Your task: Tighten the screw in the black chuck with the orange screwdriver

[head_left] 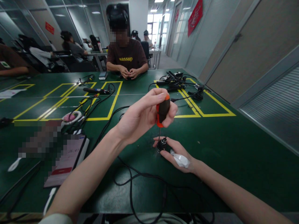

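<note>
My left hand [142,116] wraps tight round the orange-and-black-handled screwdriver [162,112], tip down in the small black round part [161,145] — pinned on the green table [233,149] by my right hand [175,152] — screw not finished.

Green table [221,146], yellow-lined. Left of centre: pink tape roll [70,117], white booklet [66,161]. Black cables [140,180] across near edge. Adapter pile [174,81] far right.

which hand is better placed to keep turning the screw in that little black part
Left. The left hand grips the orange-and-black screwdriver upright, its tip at the small black part. The right hand lies on the green table, steadying that part and holding a white wad.
</note>
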{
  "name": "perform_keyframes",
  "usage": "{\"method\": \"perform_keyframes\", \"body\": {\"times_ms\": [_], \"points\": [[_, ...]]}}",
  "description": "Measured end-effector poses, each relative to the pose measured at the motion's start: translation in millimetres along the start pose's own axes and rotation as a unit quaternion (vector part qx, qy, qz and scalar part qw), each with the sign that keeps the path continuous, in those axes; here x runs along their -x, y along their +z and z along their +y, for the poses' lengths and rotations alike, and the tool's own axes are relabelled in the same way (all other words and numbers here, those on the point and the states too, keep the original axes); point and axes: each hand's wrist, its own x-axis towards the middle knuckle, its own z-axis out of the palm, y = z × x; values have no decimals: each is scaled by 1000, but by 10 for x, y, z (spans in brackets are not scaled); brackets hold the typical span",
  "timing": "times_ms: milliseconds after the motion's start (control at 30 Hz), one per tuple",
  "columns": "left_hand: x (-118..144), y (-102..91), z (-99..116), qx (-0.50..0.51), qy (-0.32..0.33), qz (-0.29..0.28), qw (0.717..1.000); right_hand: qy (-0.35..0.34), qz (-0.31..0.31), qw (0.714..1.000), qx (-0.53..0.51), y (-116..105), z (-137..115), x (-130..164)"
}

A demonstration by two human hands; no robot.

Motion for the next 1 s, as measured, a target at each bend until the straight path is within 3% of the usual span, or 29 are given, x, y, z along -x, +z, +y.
{"method": "perform_keyframes", "body": {"times_ms": [133,733,1000], "points": [[1,-21,15,-24,-20,-25,999,0,5,1000,4,5,-14,-4],[26,37,-8,-30,1,-5,1000,-4,6,1000,8,7,-4,-1],[-5,34,38,-20,-26,6,999,-2,3,1000,12,4,-11,-3]]}}
